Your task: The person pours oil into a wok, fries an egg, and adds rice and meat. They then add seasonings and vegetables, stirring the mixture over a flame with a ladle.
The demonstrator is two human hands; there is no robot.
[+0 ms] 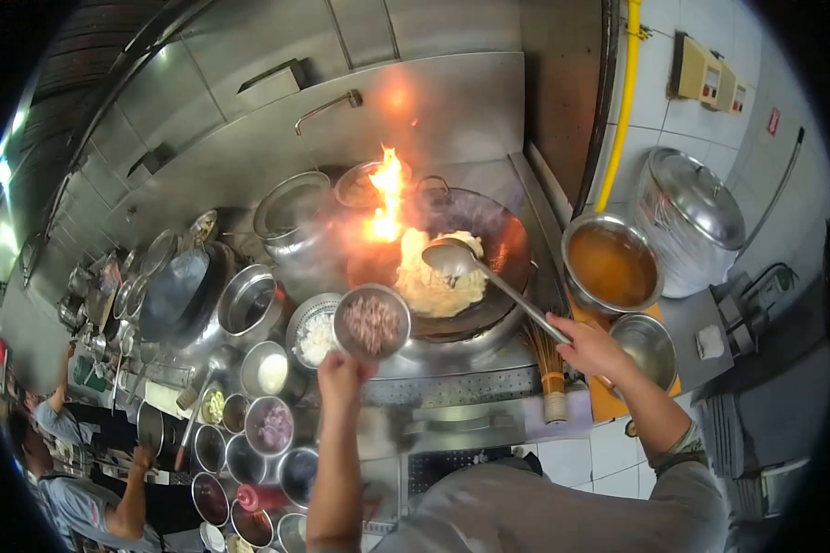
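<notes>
My left hand [343, 369] is closed on the near rim of a metal bowl [372, 323] of pinkish diced meat, held up just left of the wok [500, 226]. A long-handled metal ladle [523, 309] is in my closed right hand [590, 347]. The ladle's round head rests at or just above pale yellow food [433, 288], which looks like cooked egg, in the wok. Tall flames [389, 198] rise at the wok's left rear side. Smoke or glare blurs that edge. A perforated bowl of white pieces [316, 339] sits behind the meat bowl.
A bamboo brush [553, 392] lies below my right hand. On the right stand a bowl of orange liquid [613, 267], a metal bowl [650, 346] and a lidded pot [696, 198]. Several ingredient containers [272, 424] fill the lower left. Two people [92, 502] work at far left.
</notes>
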